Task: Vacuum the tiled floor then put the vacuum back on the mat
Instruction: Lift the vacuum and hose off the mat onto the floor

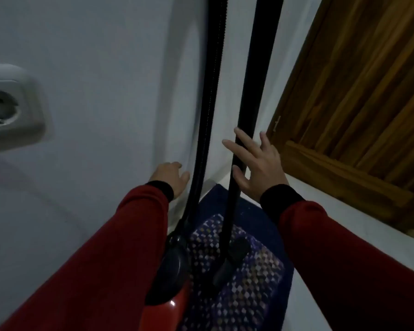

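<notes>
The red and black vacuum cleaner [171, 271] is sitting on the dark blue mat with a pale diamond pattern [244, 287], against the white wall [93, 68]. Its rigid black wand [249, 111] and ribbed black hose [212, 103] are standing upright in front of me. I am watching the right hand [256, 163] spreading its fingers loosely beside the wand, gripping nothing. The left hand [171, 176] is reaching toward the wall near the hose, relaxed and holding nothing. A wooden door [359, 91] is standing to the right.
</notes>
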